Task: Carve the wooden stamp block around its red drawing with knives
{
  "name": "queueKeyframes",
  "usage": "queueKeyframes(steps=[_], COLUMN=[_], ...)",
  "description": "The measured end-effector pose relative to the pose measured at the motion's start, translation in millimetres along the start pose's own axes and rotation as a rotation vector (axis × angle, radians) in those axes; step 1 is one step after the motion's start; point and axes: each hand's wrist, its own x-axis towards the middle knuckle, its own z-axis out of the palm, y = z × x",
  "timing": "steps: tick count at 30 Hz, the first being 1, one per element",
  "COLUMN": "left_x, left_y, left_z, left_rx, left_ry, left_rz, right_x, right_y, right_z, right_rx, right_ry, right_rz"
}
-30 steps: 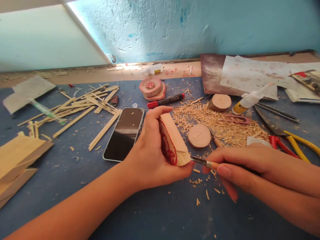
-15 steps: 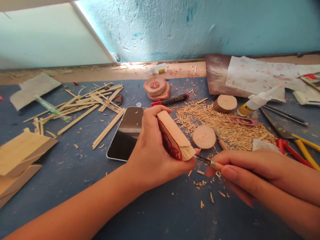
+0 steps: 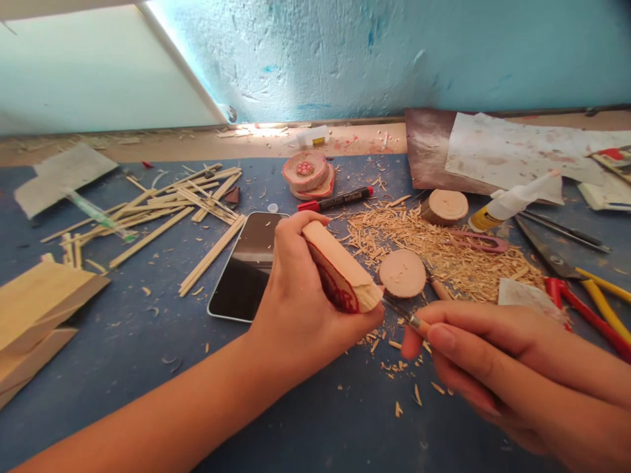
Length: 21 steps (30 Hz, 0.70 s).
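My left hand [image 3: 300, 309] is wrapped round a pale wooden block [image 3: 340, 266] with red marker lines on its side face, held just above the blue work surface [image 3: 148, 341]. My right hand [image 3: 493, 361] pinches a thin carving knife [image 3: 407, 316] whose metal blade touches the near end of the block. Small wood chips lie on the surface under the blade. A dark phone [image 3: 246, 266] lies face up just left of my left hand.
A heap of shavings [image 3: 444, 253] with two round wood slices [image 3: 403, 272] lies behind the hands. A red marker [image 3: 335, 198], glue bottle [image 3: 507, 202], scissors and red-yellow pliers [image 3: 586, 299] sit at right. Thin sticks [image 3: 167, 210] and wood offcuts [image 3: 34, 309] lie at left.
The block and left hand have shifted slightly back and left. The knife blade has pushed in against the block's end, and more chips lie beneath it.
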Motion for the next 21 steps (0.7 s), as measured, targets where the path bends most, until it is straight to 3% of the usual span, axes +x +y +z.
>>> queueKeyframes(steps=[3, 9, 11, 14, 16, 21], left_x=[-1.6, -2.2, -2.3, -2.5, -2.5, -2.5], left_y=[1.8, 2.8, 2.7, 2.7, 2.8, 2.7], left_z=[3.5, 6.2, 6.4, 6.9, 7.1, 6.5], left_rx=[0.027, 0.035, 0.031, 0.028, 0.037, 0.041], left_ry=[0.020, 0.035, 0.033, 0.028, 0.029, 0.013], left_rz=[0.012, 0.045, 0.045, 0.037, 0.032, 0.032], right_x=[3.2, 5.1, 5.8, 6.0, 5.6, 5.5], right_y=[-5.3, -8.7, -7.9, -5.8, -4.1, -3.1], right_z=[4.3, 3.5, 3.7, 4.3, 4.4, 2.5], right_rx=[-0.021, -0.151, -0.048, 0.265, 0.320, -0.168], right_ry=[-0.102, -0.004, -0.080, -0.251, -0.254, -0.066], right_rz=[0.017, -0.092, 0.012, 0.350, 0.412, -0.160])
